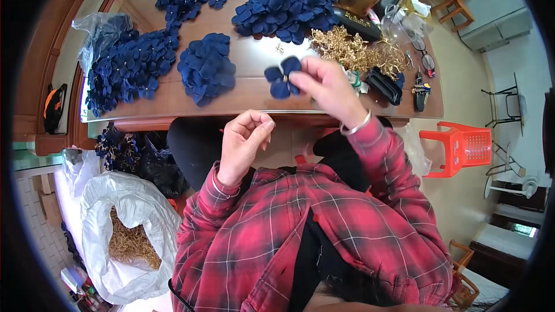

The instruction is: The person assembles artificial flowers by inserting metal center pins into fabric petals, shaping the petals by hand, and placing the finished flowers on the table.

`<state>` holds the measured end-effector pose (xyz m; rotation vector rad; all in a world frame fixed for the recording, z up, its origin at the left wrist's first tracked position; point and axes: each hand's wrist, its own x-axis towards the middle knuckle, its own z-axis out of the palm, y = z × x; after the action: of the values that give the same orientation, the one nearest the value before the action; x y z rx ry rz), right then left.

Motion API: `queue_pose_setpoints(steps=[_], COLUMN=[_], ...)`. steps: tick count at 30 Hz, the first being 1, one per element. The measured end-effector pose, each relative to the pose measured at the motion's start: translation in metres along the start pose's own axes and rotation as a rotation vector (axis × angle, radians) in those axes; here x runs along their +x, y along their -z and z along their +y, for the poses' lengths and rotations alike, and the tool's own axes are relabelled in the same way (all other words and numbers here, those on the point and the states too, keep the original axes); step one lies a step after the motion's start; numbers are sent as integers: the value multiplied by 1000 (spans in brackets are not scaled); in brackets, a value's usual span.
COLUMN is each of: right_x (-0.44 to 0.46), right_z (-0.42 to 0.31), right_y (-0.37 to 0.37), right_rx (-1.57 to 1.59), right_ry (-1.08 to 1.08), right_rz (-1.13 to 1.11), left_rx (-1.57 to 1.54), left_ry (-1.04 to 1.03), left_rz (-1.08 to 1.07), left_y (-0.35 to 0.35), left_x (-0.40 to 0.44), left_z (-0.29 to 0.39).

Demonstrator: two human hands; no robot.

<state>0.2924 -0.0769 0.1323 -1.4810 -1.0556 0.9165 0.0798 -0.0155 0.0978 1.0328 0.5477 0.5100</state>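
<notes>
While in right hand, blue flower.

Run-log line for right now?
right hand: pinching blue flower | left hand: fingers curled, near table edge | gold pieces: heaped on table

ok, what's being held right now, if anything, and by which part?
Blue flower, pinched in the right hand by the petals on the side nearest that hand, gold centre uncovered. Left hand: nothing visible in it.
</notes>
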Motion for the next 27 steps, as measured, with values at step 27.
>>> queue_pose_setpoints(steps=[27], right_x=[103], right_z=[26], right_y=[29], right_rx=[-839], right_ry=[303], right_rz=[95], left_rx=[172], left_ry=[27], left_rz=[111], left_y=[35], left_x=[-25], left_z=[-22])
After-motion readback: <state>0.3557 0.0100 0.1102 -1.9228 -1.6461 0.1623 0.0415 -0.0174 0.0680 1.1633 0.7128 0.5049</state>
